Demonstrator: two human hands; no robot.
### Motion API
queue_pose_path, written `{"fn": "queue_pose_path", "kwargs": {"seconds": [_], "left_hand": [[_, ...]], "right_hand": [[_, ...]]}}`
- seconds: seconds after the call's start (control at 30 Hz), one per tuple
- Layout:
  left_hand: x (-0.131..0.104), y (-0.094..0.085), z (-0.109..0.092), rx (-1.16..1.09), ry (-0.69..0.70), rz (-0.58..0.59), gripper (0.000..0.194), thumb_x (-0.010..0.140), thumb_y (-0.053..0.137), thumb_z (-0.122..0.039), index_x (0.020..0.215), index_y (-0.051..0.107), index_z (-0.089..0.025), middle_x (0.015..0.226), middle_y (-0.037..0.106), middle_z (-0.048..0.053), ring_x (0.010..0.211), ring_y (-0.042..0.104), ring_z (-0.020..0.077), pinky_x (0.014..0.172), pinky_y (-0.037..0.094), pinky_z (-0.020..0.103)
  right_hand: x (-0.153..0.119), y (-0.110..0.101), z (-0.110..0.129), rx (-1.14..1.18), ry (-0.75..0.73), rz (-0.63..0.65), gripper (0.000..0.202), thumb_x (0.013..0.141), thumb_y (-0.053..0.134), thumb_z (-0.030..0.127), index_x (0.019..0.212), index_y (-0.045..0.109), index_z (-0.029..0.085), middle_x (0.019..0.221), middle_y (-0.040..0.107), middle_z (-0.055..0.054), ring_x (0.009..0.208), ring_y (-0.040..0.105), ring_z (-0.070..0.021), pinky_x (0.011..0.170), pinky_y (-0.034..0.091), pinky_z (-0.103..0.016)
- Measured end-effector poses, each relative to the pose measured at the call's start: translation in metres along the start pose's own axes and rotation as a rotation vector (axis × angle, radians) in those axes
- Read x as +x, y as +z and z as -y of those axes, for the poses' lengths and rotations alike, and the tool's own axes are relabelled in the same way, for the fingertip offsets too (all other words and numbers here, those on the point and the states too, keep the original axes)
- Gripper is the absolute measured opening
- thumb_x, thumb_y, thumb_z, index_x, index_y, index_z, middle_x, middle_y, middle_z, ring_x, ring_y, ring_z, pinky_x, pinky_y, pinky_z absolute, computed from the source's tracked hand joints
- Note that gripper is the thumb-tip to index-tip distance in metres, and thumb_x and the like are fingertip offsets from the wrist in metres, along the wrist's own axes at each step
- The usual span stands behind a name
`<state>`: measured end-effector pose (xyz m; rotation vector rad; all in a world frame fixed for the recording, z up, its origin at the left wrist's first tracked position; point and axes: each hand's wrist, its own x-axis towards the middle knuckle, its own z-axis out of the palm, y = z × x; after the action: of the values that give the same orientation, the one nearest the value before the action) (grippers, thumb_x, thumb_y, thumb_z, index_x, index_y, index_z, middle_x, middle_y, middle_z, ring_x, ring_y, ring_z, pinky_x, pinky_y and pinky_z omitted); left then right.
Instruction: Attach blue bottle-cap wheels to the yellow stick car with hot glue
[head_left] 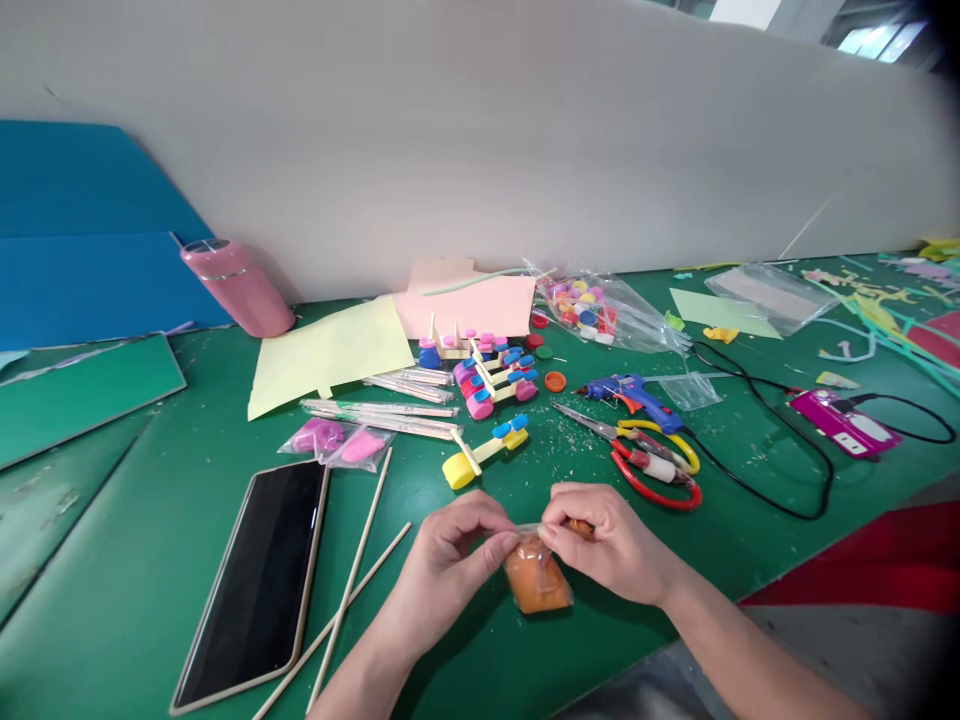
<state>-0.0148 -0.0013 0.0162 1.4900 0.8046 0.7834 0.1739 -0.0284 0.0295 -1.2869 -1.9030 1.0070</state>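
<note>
A small clear plastic bag (538, 578) with soft orange material, like modelling clay, hangs between my hands near the table's front edge. My left hand (457, 555) pinches the bag's upper left edge between thumb and fingers. At the bag's upper right edge, my right hand (604, 540) is closed in a pinch. An orange lump (581, 528) shows among the right hand's fingers. Just beyond the hands lies a small yellow foam piece (461, 470) joined to a wooden stick and blue-and-yellow parts.
Scissors (652, 460) and a blue glue gun (634, 395) with a black cable lie to the right, near a purple power bank (844, 422). Two wooden sticks (352, 580) and a phone (255, 580) are on the left. Behind stand several assembled pieces (495, 375) and a pink tumbler (240, 288).
</note>
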Motion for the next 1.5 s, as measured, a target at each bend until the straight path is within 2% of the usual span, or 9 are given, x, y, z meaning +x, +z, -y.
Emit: {"fn": "queue_pose_path", "kwargs": {"seconds": [0.23,0.4,0.6,0.87,1.03,1.23,1.33,1.4,1.5], "left_hand": [[0.001,0.0,-0.001,0.202,0.011,0.003,0.019,0.082,0.051,-0.023,0.066,0.056,-0.015,0.068,0.054,0.002,0.064,0.05,0.013,0.059,0.039,0.025],[0.0,0.001,-0.002,0.249,-0.001,0.02,0.019,0.083,0.048,-0.024,0.066,0.052,-0.016,0.068,0.052,0.001,0.063,0.048,0.0124,0.059,0.038,0.025],[-0.002,0.001,0.001,0.213,-0.016,0.009,0.018,0.082,0.049,-0.026,0.066,0.053,-0.016,0.067,0.051,0.001,0.062,0.046,0.0126,0.057,0.037,0.025],[-0.011,-0.001,-0.016,0.231,-0.066,-0.017,0.018,0.082,0.049,-0.027,0.069,0.056,-0.017,0.07,0.051,0.001,0.067,0.048,0.0139,0.061,0.038,0.025],[-0.022,-0.011,-0.026,0.329,-0.1,-0.044,0.022,0.083,0.048,-0.03,0.065,0.052,-0.018,0.067,0.048,-0.001,0.061,0.045,0.0126,0.057,0.035,0.024],[-0.033,-0.027,-0.036,0.383,-0.159,-0.033,0.023,0.082,0.048,-0.031,0.064,0.053,-0.019,0.064,0.048,-0.001,0.059,0.044,0.0125,0.054,0.035,0.023],[-0.038,-0.042,-0.04,0.357,-0.199,-0.01,0.019,0.079,0.053,-0.031,0.066,0.057,-0.019,0.064,0.05,-0.001,0.06,0.047,0.013,0.054,0.035,0.022],[-0.037,-0.056,-0.042,0.356,-0.213,-0.089,0.021,0.078,0.054,-0.034,0.065,0.06,-0.019,0.065,0.053,0.0,0.059,0.047,0.0137,0.053,0.035,0.023],[-0.027,-0.078,-0.039,0.41,-0.209,-0.377,0.021,0.077,0.054,-0.038,0.071,0.062,-0.019,0.07,0.058,0.001,0.067,0.051,0.0165,0.058,0.038,0.024]], "right_hand": [[0.001,-0.002,0.001,-0.063,0.003,0.0,0.022,0.081,0.05,0.016,0.059,0.05,0.016,0.059,0.045,0.003,0.055,0.043,-0.0076,0.051,0.032,-0.019],[0.003,0.0,0.003,-0.111,0.025,-0.028,0.005,0.076,0.059,0.02,0.081,0.059,0.018,0.07,0.051,0.003,0.06,0.045,-0.0086,0.055,0.034,-0.02],[0.008,0.005,0.008,-0.054,0.003,0.021,0.015,0.08,0.053,0.015,0.065,0.055,0.017,0.062,0.048,0.004,0.06,0.047,-0.0077,0.057,0.036,-0.018],[0.009,0.013,0.013,-0.018,-0.058,-0.013,0.015,0.083,0.05,0.017,0.068,0.054,0.017,0.066,0.05,0.003,0.061,0.047,-0.0085,0.058,0.036,-0.019],[0.011,0.015,0.016,0.014,-0.044,0.036,0.014,0.083,0.053,0.024,0.072,0.058,0.017,0.067,0.05,0.002,0.061,0.047,-0.0092,0.056,0.035,-0.02],[0.015,0.025,0.023,0.071,-0.131,0.037,0.012,0.08,0.052,0.017,0.069,0.055,0.017,0.065,0.046,0.003,0.061,0.045,-0.0092,0.056,0.033,-0.021],[0.016,0.028,0.021,0.168,-0.072,0.05,0.009,0.082,0.052,0.025,0.081,0.057,0.017,0.068,0.046,0.003,0.062,0.043,-0.0094,0.057,0.033,-0.021],[0.015,0.027,0.015,0.308,0.021,0.045,0.018,0.083,0.052,0.031,0.097,0.054,0.019,0.07,0.042,0.003,0.061,0.04,-0.0091,0.056,0.033,-0.021],[0.013,0.023,0.003,0.583,0.151,0.015,0.025,0.086,0.046,0.034,0.107,0.048,0.02,0.074,0.039,0.003,0.062,0.038,-0.0091,0.057,0.035,-0.022]]}}
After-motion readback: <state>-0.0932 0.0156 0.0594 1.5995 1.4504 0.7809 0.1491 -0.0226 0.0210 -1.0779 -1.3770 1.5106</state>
